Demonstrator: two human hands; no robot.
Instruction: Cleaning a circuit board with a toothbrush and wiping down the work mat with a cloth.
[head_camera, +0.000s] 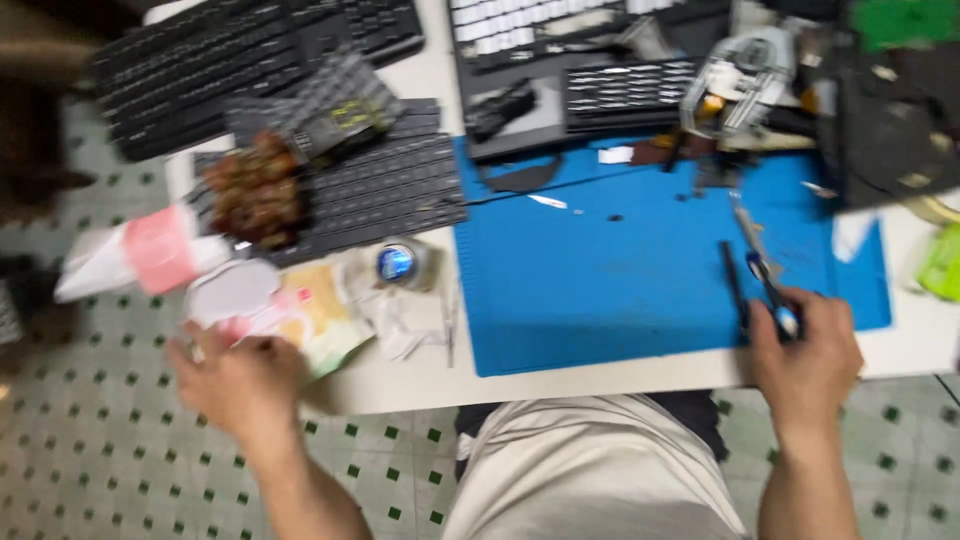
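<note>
Right hand closed on tweezers at blue mat near edge; left hand open beside mat, touching wrappers; next, probably, steady tool placement.

- The whole scene is smeared by motion; small parts on the blue mat cannot be told apart.
- The left hand is blurred, its fingers hidden over a wrapper.
- The right hand covers the handle of its tool; its kind is unclear.
- The keyboards run off the top edge.
</note>
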